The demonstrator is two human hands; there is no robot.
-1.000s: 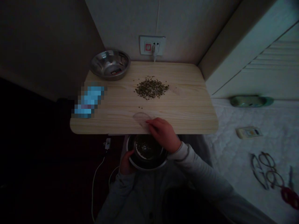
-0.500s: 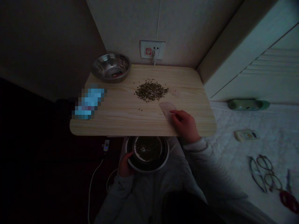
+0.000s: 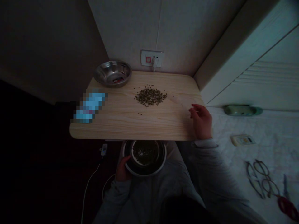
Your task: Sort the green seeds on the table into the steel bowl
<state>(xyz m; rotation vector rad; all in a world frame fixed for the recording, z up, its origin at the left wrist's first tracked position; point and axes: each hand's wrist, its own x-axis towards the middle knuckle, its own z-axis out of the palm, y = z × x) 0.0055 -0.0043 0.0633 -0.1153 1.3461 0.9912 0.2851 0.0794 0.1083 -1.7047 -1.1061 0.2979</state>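
Note:
On my lap, my left hand grips the near-left rim of a round bowl with a pale edge. Dark little beans, perhaps green mung beans, lie in its middle; the lighting is too dim to be sure. Over the right side of the wooden table, my right hand is closed in a pinch on a thin clear plastic piece, whose outline is faint now. A loose heap of the same sort of beans is spread mid-table, with a couple of strays in front.
A steel bowl stands at the table's back left, a blurred-out phone-like object below it. A plug sits in the wall socket. On the white bedding at right lie a green object, a remote and glasses.
My right hand has carried the clear plastic piece from the table's front middle to its right side. The left hand keeps hold of the bowl. The view has tilted up slightly.

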